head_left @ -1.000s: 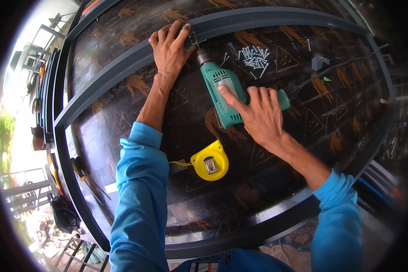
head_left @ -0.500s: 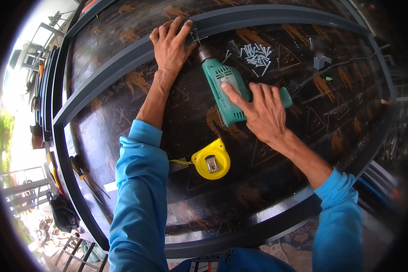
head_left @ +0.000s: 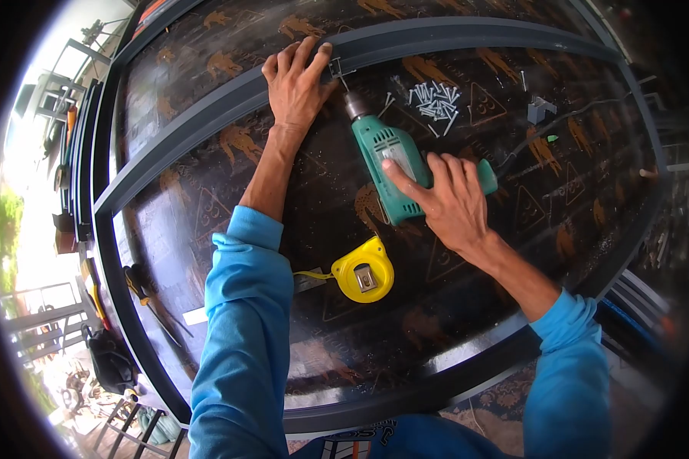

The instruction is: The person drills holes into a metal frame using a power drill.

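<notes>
A green drill lies on its side on the dark board, its chuck and bit pointing up toward a small metal bracket at the grey metal bar. My right hand is on the drill's body, thumb along its top and fingers curled over toward the handle. My left hand rests against the bar beside the bracket, fingers bent over the bar's edge; whether they pinch the bracket is hidden. Right of the chuck is a pile of screws. The yellow tape measure lies nearer to me.
A screwdriver lies inside the frame's left side. A small grey block and a green bit sit at the right. The dark metal frame borders the board. More metal bars stand beyond the left edge.
The whole view has shifted slightly. The drill's bit now shows a little more, with its chuck slightly farther from the bar. Both hands keep nearly the same poses.
</notes>
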A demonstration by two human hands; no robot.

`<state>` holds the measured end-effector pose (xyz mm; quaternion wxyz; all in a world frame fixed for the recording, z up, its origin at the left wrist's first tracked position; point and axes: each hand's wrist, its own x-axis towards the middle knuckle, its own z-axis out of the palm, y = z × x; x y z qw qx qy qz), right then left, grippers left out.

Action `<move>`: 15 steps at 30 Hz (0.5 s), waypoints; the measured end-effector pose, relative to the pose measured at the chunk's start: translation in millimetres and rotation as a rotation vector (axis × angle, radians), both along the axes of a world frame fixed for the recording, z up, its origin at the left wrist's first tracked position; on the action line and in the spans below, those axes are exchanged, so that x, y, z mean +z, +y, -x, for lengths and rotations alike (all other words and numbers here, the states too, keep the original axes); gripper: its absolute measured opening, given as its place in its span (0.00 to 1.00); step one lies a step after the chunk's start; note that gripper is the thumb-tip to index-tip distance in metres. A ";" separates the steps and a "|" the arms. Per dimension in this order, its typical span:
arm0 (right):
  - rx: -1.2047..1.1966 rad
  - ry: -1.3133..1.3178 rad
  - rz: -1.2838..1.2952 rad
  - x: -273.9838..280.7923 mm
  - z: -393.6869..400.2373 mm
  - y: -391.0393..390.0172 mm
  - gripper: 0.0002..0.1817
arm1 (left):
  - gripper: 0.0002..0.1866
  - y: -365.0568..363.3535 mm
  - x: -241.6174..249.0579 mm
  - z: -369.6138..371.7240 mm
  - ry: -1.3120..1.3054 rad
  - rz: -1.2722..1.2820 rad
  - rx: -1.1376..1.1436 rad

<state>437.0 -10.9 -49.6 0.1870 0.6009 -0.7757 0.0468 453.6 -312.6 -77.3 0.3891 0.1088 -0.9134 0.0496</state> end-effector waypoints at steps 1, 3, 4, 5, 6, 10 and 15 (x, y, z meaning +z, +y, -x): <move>0.015 -0.020 -0.019 4.2 -2.7 10.6 0.40 | 0.36 0.0 -0.8 -0.2 0.000 -0.009 -0.001; 0.030 -0.035 -0.048 19.7 -13.4 31.3 0.41 | 0.37 1.1 -0.7 -2.7 -0.011 -0.028 0.002; -0.011 -0.123 -0.066 35.4 -19.9 41.7 0.43 | 0.37 1.9 0.3 -3.2 -0.024 -0.045 -0.003; -0.059 -0.207 -0.076 53.0 -24.2 49.1 0.45 | 0.37 2.2 2.8 -1.5 -0.031 -0.056 -0.014; -0.070 -0.191 -0.071 72.7 -27.1 54.6 0.45 | 0.38 2.9 4.5 -1.8 -0.078 -0.109 -0.037; -0.302 -0.719 0.322 132.2 -50.2 62.4 0.46 | 0.38 16.9 12.3 -23.0 -0.035 -0.228 -0.116; -0.443 -1.265 0.857 153.1 -66.7 85.7 0.45 | 0.40 48.8 34.7 -84.4 -0.347 -0.488 -0.107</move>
